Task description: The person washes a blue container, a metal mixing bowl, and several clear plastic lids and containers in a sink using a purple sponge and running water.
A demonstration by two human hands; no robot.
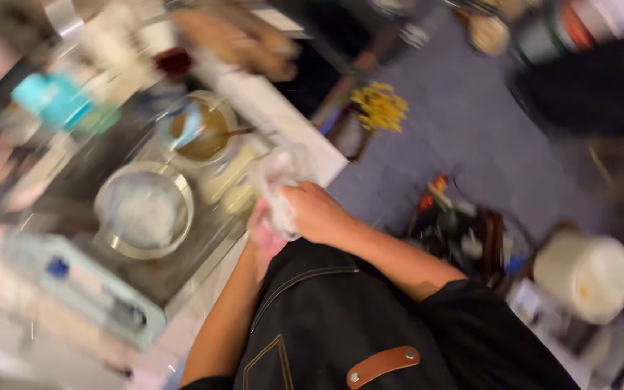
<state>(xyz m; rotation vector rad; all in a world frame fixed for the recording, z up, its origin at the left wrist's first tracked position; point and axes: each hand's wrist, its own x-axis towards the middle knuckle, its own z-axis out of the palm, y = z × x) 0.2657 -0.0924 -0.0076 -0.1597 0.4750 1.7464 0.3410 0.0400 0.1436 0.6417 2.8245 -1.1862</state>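
Blurred view, left to right. Teal bottle (58,100) at far left on the dark counter (81,180). Steel pot (144,210) with pale contents; behind it a bowl of brown liquid (200,130). Left hand (265,235) below the crumpled clear plastic bag (277,184), touching it from beneath; finger position too blurred to tell. Right hand (317,211) just right of the bag, fingers closed around its lower part. Black apron (326,325) beneath both forearms. Yellow bundle (379,107) on grey floor. White container (585,274) at far right.
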